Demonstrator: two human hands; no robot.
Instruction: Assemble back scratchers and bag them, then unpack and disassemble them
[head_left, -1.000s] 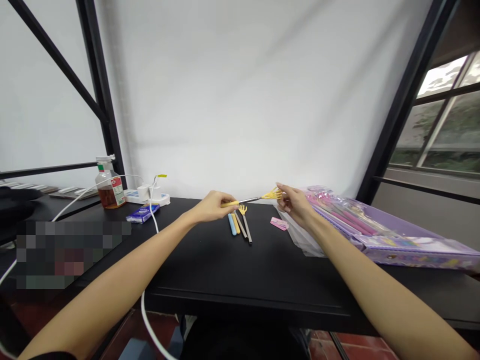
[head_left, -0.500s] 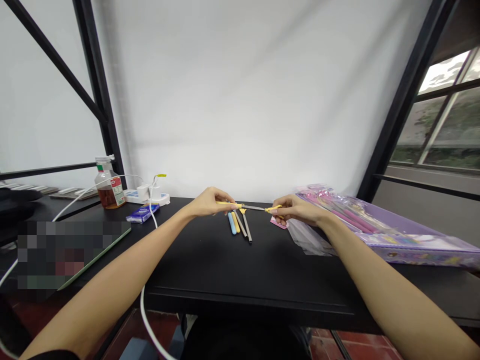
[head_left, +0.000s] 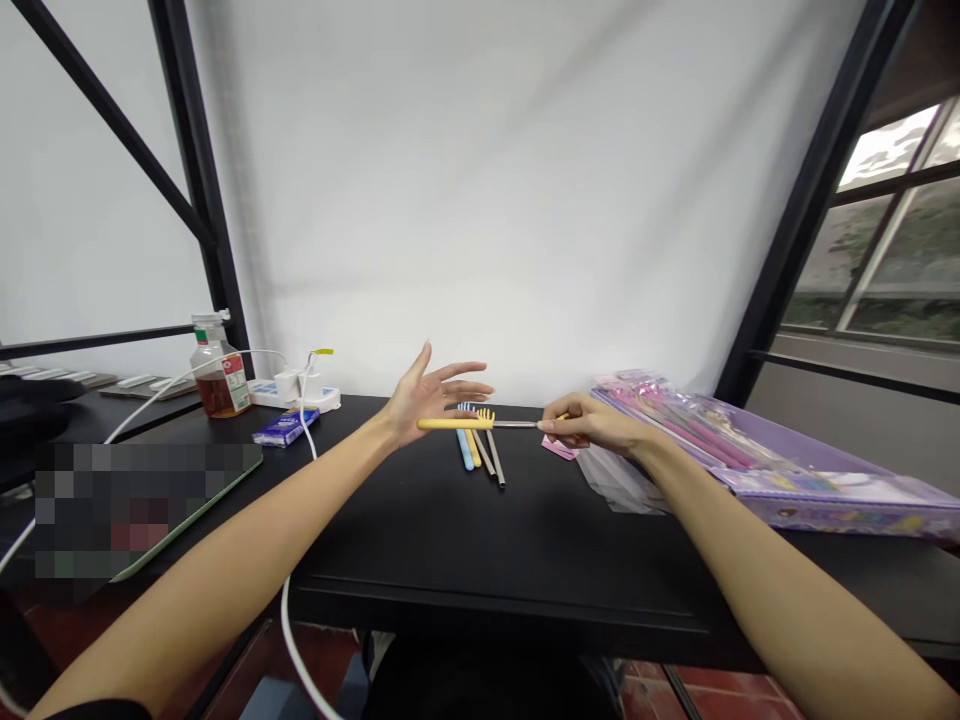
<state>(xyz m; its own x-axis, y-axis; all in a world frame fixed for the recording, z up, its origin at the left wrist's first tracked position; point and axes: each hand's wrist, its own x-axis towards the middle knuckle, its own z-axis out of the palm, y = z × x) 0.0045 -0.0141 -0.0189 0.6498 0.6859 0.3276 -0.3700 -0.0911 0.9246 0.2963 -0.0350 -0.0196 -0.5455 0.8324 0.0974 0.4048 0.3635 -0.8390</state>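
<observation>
A back scratcher with a yellow handle (head_left: 455, 424) and a thin metal rod is held level above the black table. My right hand (head_left: 589, 422) pinches its far end, where a bit of yellow shows between the fingers. My left hand (head_left: 435, 395) is open, fingers spread and thumb up, with the handle lying across the palm side. Whether the palm touches the handle I cannot tell. Behind and below lie a blue back scratcher (head_left: 466, 455), a yellow one (head_left: 474, 452) and metal tubes (head_left: 496, 465), partly hidden by the held handle.
To the right lie a pink card (head_left: 559, 447), a clear plastic sleeve (head_left: 619, 485) and a purple box (head_left: 832, 500) of pink packaged items. On the left are a bottle (head_left: 219, 370), a blue packet (head_left: 286, 427), a power strip (head_left: 326, 398) and a white cable (head_left: 294, 630).
My left hand has let go of its closed grip and opened, fingers spread. The yellow handle now shows along its length. My right hand keeps its hold, almost unmoved.
</observation>
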